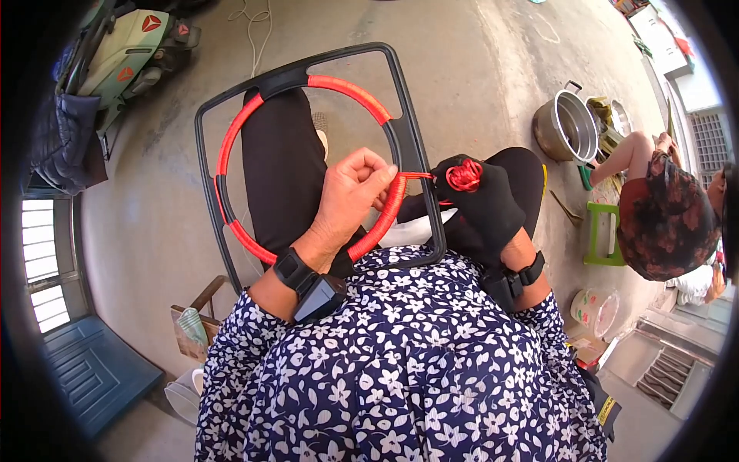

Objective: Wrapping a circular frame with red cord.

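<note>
Across my lap rests a black frame (399,77), roughly square with rounded corners, with a round ring (241,127) inside it. Glossy red cord is wound tightly around several stretches of the ring, with bare black parts between them. My left hand (356,192), bare, pinches the ring's right side at the upper end of one red winding (391,212). From there a short taut length of red cord (416,175) runs across the frame's right bar. My right hand (486,196), in a black glove, is closed around a bundle of the same red cord (465,176).
A large metal pot (556,127) stands on the floor to the right, near a green stool (604,235) and a seated person (666,219) in dark floral clothing. A white bucket (591,312) is closer. Far left are a scooter (127,61) and a blue door panel (100,373).
</note>
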{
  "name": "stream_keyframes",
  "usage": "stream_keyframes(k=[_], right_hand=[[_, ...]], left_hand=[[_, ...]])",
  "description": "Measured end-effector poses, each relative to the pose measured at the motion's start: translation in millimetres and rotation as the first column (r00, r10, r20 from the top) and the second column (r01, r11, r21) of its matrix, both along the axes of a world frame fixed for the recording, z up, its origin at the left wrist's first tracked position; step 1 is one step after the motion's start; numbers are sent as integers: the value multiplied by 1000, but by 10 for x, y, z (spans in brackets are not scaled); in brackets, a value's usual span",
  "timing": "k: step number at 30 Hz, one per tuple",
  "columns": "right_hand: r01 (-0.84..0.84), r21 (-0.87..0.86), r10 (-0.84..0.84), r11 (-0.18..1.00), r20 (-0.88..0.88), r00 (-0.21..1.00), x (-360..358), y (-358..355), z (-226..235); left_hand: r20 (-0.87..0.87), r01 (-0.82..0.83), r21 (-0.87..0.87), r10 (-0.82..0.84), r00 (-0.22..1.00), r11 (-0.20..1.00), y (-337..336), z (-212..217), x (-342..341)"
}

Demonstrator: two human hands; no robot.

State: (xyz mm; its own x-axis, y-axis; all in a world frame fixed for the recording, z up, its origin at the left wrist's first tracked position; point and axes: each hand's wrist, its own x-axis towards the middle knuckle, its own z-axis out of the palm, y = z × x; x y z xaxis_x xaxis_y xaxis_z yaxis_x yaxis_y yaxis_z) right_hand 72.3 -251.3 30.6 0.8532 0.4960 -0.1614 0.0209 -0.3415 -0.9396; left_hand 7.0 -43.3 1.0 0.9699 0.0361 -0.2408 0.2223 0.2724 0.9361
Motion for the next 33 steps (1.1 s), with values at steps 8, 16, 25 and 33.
stream_keyframes(k=[8, 16, 25, 33], right_hand=[[-72, -115, 80, 991, 65, 995, 248, -266, -2], [87, 388, 107, 917, -452, 886, 143, 74, 259], [300, 344, -229, 890, -230, 946, 48, 5, 311], [494, 152, -443, 856, -276, 853, 298, -1069, -165]], left_hand=[[-221, -8, -431, -97, 970, 902, -79, 7, 71], [-206, 38, -277, -98, 974, 960, -237, 48, 138], [-270, 0, -300, -85, 959, 954, -177, 9, 98], [-275, -89, -454, -44, 960, 887, 18, -58, -19]])
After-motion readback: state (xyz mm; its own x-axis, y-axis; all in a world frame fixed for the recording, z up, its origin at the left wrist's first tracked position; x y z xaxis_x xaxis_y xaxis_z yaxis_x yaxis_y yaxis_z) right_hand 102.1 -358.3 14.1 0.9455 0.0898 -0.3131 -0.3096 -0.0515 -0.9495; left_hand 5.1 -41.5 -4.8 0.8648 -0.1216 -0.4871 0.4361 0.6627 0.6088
